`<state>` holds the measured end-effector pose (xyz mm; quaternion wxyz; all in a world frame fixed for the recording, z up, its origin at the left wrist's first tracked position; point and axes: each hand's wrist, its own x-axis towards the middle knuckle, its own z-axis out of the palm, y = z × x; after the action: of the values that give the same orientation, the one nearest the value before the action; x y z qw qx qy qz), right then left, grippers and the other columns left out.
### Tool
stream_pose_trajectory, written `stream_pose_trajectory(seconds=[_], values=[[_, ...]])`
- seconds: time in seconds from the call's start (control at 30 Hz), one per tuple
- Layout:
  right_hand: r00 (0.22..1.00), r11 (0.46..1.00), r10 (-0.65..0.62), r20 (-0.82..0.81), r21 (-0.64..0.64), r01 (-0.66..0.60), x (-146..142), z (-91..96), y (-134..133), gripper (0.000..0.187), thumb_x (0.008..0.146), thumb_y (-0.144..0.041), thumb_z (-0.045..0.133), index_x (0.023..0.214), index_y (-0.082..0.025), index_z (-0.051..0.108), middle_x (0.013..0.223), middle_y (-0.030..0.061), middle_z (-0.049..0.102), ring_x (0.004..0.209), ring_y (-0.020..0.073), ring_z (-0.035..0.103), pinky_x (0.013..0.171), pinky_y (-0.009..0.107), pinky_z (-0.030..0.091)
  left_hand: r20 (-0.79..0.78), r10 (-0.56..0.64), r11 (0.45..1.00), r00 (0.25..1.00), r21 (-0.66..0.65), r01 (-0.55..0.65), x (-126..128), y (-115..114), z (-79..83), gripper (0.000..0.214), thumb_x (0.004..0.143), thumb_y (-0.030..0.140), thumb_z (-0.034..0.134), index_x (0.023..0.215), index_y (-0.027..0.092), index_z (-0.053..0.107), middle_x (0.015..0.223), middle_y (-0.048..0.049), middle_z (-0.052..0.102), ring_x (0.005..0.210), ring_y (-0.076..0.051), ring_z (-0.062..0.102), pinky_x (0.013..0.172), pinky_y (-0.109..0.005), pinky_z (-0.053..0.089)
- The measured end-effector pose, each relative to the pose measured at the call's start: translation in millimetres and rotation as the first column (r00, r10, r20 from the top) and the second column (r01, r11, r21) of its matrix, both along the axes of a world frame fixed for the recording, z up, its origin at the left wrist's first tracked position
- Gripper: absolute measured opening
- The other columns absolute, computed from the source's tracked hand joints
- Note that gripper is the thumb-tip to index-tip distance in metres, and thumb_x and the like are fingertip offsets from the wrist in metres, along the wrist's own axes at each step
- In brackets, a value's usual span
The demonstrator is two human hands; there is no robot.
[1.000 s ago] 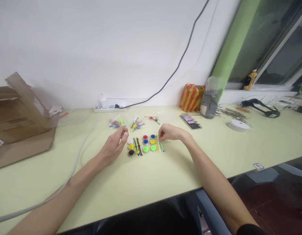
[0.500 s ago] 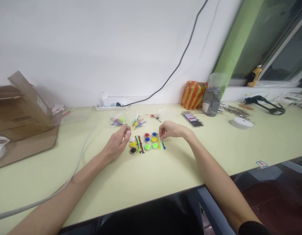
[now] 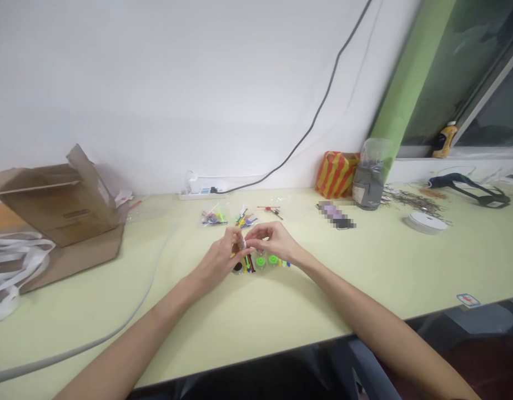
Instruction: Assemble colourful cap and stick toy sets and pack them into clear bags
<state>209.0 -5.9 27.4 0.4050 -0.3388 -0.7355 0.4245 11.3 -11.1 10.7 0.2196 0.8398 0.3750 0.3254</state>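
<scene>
My left hand (image 3: 219,258) pinches a small white round piece (image 3: 243,243) between thumb and fingertips, just above the table. My right hand (image 3: 277,241) meets it there with its fingers pinched together; what they hold is too small and hidden to name. Below the hands stand small clear-sided discs with coloured tops: a black one (image 3: 237,267) and two green ones (image 3: 260,261). Thin coloured arrow-shaped sticks (image 3: 249,264) lie beside the black disc, and more sticks (image 3: 285,263) show at the right. My hands cover the other discs.
Behind my hands lie two clear bags of coloured parts (image 3: 215,215) and a red spinner-like piece (image 3: 268,209). A phone (image 3: 335,215), a striped bag (image 3: 336,175) and a white reel (image 3: 426,223) are to the right. At left stand a cardboard box (image 3: 69,205) and a grey cable (image 3: 135,303).
My right hand has left the right-hand sticks and moved left to meet my left hand at the white piece. The whole view has shifted slightly.
</scene>
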Motion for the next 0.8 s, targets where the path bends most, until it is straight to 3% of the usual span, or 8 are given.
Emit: stream_pose_trajectory(seconds=[0.1,0.17,0.23,0.27,0.3,0.37,0.47,0.8], values=[[0.991,0.991,-0.094,0.097,0.101,0.084,17.4,7.8,8.6,0.022,0.089,-0.034,0.066,0.094,-0.013,0.072,0.09,0.0076,0.074,0.078,0.0164,0.067,0.071,0.025,0.05,-0.046,0.013,0.997,0.999,0.071,-0.009,-3.9,3.0,2.6,0.034,0.097,0.042,0.051,0.121,0.024,0.033,0.087,0.0021,0.057,0.07,-0.015,0.055,0.07,-0.029,0.042],[0.931,0.947,-0.289,0.224,0.21,0.243,40.3,16.3,15.3,0.018,0.092,-0.028,0.061,0.098,-0.014,0.072,0.096,0.0087,0.074,0.083,0.0171,0.067,0.074,0.025,0.049,-0.074,0.053,0.988,0.996,0.147,-0.041,-8.5,6.5,5.5,0.033,0.1,0.037,0.044,0.128,0.023,0.034,0.088,0.0017,0.056,0.072,-0.015,0.055,0.074,-0.03,0.042],[0.735,0.837,-0.542,0.408,0.338,0.43,66.6,22.9,21.4,0.014,0.09,-0.019,0.061,0.095,-0.016,0.073,0.098,0.0097,0.075,0.087,0.0183,0.067,0.076,0.026,0.046,-0.083,0.095,0.977,0.992,0.197,-0.077,-14.7,10.4,8.3,0.031,0.103,0.033,0.037,0.132,0.022,0.035,0.087,0.0013,0.055,0.074,-0.016,0.055,0.076,-0.03,0.041],[0.617,0.814,-0.58,0.532,0.357,0.457,78.5,24.5,24.0,0.012,0.087,-0.016,0.062,0.09,-0.015,0.073,0.095,0.0111,0.075,0.087,0.0195,0.066,0.074,0.026,0.045,-0.084,0.114,0.973,0.99,0.211,-0.095,-17.9,12.4,9.4,0.031,0.103,0.032,0.036,0.132,0.022,0.036,0.086,0.0013,0.054,0.073,-0.016,0.055,0.075,-0.03,0.041],[0.519,0.824,-0.554,0.651,0.341,0.452,88.5,24.9,26.2,0.011,0.083,-0.012,0.063,0.083,-0.015,0.074,0.09,0.0114,0.074,0.084,0.0199,0.066,0.071,0.026,0.044,-0.084,0.133,0.968,0.988,0.223,-0.112,-20.9,14.2,10.1,0.031,0.103,0.031,0.035,0.132,0.021,0.036,0.085,0.0015,0.053,0.072,-0.016,0.054,0.074,-0.03,0.04],[0.441,0.893,-0.382,0.812,0.2,0.404,100.5,22.0,29.9,0.01,0.076,-0.008,0.066,0.077,-0.014,0.074,0.084,0.0102,0.074,0.076,0.0189,0.066,0.064,0.025,0.042,-0.082,0.157,0.961,0.984,0.241,-0.133,-25.5,17.0,10.4,0.031,0.102,0.03,0.034,0.131,0.02,0.038,0.083,0.0017,0.053,0.067,-0.015,0.052,0.072,-0.03,0.04],[0.512,0.949,-0.215,0.831,0.055,0.31,100.4,13.3,33.6,0.013,0.073,-0.008,0.066,0.081,-0.015,0.075,0.086,0.0079,0.074,0.072,0.0163,0.065,0.06,0.023,0.041,-0.076,0.15,0.956,0.986,0.267,-0.125,-27.2,18.6,9.2,0.032,0.102,0.029,0.035,0.132,0.02,0.039,0.083,0.0019,0.052,0.067,-0.015,0.052,0.071,-0.029,0.04],[0.625,0.971,-0.204,0.754,0.076,0.225,87.0,4.8,35.6,0.017,0.077,-0.007,0.057,0.085,-0.013,0.072,0.086,0.0077,0.072,0.072,0.0149,0.062,0.06,0.021,0.041,-0.121,0.101,0.966,0.987,0.25,-0.069,-24.8,18.1,6.2,0.042,0.103,0.029,0.034,0.144,0.02,0.029,0.085,0.0008,0.054,0.073,-0.016,0.054,0.078,-0.029,0.042]])
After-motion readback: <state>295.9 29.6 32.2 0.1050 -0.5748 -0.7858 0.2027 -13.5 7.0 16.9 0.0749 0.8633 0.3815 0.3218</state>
